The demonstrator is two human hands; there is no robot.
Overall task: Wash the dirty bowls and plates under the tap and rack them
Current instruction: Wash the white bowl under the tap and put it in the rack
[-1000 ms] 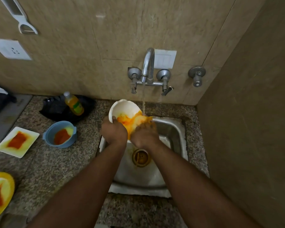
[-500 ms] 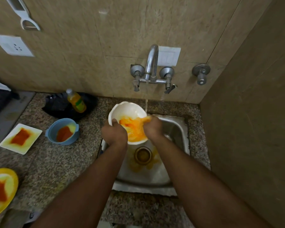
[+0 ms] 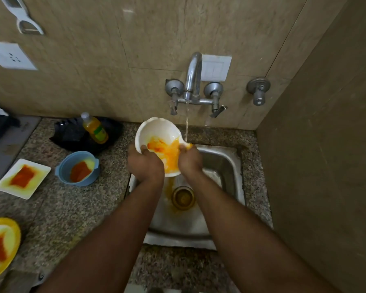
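Bowl: the white bowl (image 3: 156, 132) is being held tilted over the sink (image 3: 222, 163), its right rim just meeting the stream from the tap (image 3: 193, 75).
Change: a second ago the right hand was scrubbing flat inside the bowl; now it is gripping the right rim, and the orange smear is thinning to yellow wash.
Left hand (image 3: 145, 163): curling round the near-left rim, thumb inside.
Right hand (image 3: 189, 158): pinching the right rim, water running over the fingers.
Runoff: orange water is draining toward the sink's plughole (image 3: 183, 196).
Meaning: probably moving from rubbing to rinsing; this bowl is likely nearing clean.
Waiting: the blue bowl (image 3: 77, 168), square plate (image 3: 22, 178) and yellow plate (image 3: 2, 246) are sitting stained on the counter (image 3: 72, 212), so most of the job remains.
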